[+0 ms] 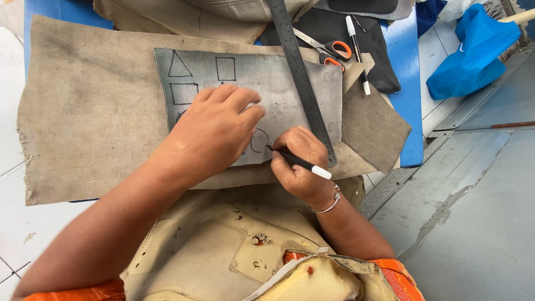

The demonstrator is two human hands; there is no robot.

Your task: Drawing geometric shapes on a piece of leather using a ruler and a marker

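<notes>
so here we've got our right hand (301, 161) with its grip clamped on a black marker (298, 161), white cap end pointing near-right, tip down on the grey fabric piece (278, 83) right by a curved line (259, 139) drawn there. there's a silver bangle (329, 203) on that wrist. our left hand (214, 131) is laid flat on the same grey piece, fingers together and pressing down, not clamped on anything, just left of the marker tip.

the grey piece sits on a bigger tan burlap-ish sheet (83, 111) spread over the blue worktop (404, 83). on the far-left part of the grey piece we can see a drawn triangle (179, 64), a square (225, 68) to its right, and another square-ish outline (184, 93) nearer to us, partly by our left hand. there's one more mark under that hand but we can't tell what shape it is.

a long steel ruler (301, 78) lies diagonally along the right side of the grey piece, its near end just beside our right hand. further off on the right are scissors with orange handles (334, 50) and a second black-and-white marker (356, 47), both lying on dark fabric (384, 61). a blue plastic bag (473, 50) is off the worktop on the far right. nearer to us, a worn cream leather piece (223, 245) sits below our arms.
</notes>
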